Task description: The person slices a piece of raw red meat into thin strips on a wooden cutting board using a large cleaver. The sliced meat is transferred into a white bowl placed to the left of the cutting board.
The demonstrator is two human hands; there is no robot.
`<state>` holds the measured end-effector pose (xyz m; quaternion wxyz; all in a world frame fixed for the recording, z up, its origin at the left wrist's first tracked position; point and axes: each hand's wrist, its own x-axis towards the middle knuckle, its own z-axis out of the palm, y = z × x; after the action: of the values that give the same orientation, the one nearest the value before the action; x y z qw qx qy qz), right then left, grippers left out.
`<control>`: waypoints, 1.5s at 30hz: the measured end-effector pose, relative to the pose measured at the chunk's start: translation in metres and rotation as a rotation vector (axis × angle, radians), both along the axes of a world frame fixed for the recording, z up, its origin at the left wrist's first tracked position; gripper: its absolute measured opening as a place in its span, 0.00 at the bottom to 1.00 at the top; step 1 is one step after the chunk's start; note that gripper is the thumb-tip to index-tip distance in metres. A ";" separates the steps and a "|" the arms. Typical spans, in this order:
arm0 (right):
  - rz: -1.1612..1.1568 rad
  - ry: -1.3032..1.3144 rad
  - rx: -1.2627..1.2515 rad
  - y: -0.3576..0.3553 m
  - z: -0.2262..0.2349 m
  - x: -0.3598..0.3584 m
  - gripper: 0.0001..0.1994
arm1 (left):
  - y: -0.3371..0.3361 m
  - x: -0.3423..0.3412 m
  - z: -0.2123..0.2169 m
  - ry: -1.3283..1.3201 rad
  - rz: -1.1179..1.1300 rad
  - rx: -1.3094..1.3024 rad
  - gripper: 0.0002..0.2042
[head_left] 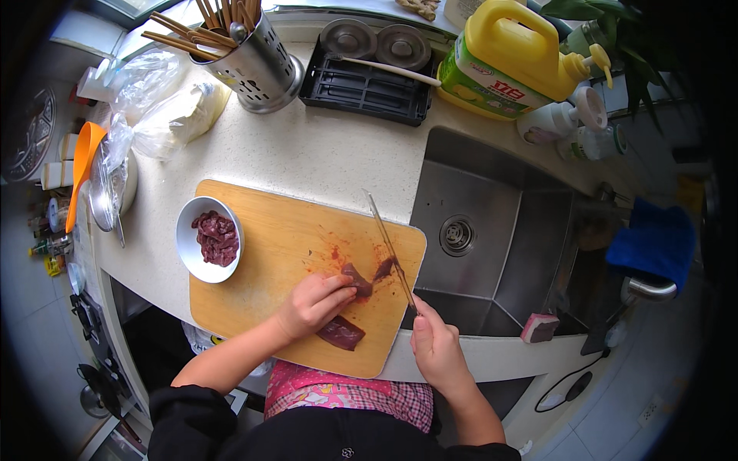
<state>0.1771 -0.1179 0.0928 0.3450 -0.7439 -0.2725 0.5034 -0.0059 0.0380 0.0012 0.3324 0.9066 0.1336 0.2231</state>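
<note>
My left hand [311,305] presses its bent fingertips on a piece of dark red meat that looks like liver [358,281], near the middle of a wooden cutting board [257,215]. My right hand [438,346] is closed round the handle of a kitchen knife [390,250], whose blade points away over the board's right side. A cut slice [383,268] lies against the blade, apart from the held piece. Below my left fingers rests another chunk of liver [342,333]. Sliced meat [217,239] fills part of a white bowl [185,244] on the board's left edge.
A steel sink [469,196] adjoins the board's right side, with a sponge [540,328] on its near rim. Along the back stand a chopstick holder [254,69], a black rack [365,92] and a yellow detergent jug [503,58]. Plastic bags [173,115] lie at left.
</note>
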 end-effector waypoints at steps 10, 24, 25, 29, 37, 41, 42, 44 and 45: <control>0.216 -0.192 0.085 -0.025 -0.017 -0.018 0.20 | -0.006 0.001 -0.006 0.038 0.038 -0.049 0.12; 0.082 -0.099 0.031 -0.008 -0.013 -0.005 0.19 | -0.005 -0.004 -0.003 -0.006 0.050 -0.050 0.12; 0.100 -0.119 0.083 -0.014 -0.012 -0.006 0.19 | -0.008 -0.008 -0.001 -0.018 0.069 -0.051 0.12; 0.265 -0.175 0.084 -0.021 -0.001 -0.008 0.20 | -0.016 -0.006 0.001 0.030 0.103 -0.042 0.13; 0.408 -0.197 -0.001 -0.025 0.009 -0.001 0.21 | -0.019 0.003 0.001 0.049 0.166 -0.115 0.15; 0.426 -0.172 -0.008 -0.019 0.010 0.001 0.21 | -0.019 0.003 -0.001 0.049 0.186 -0.108 0.15; 0.424 -0.164 -0.010 -0.016 0.009 0.000 0.21 | -0.019 0.002 0.000 0.047 0.191 -0.109 0.15; 0.443 -0.178 0.005 -0.002 0.005 -0.003 0.20 | -0.018 0.003 0.002 0.041 0.196 -0.108 0.15; 0.452 -0.185 0.012 0.007 0.003 -0.005 0.20 | -0.019 0.003 0.001 0.041 0.200 -0.119 0.15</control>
<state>0.1723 -0.1107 0.0954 0.2017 -0.7050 -0.4655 0.4956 -0.0028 0.0191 0.0023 0.3588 0.8718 0.2431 0.2283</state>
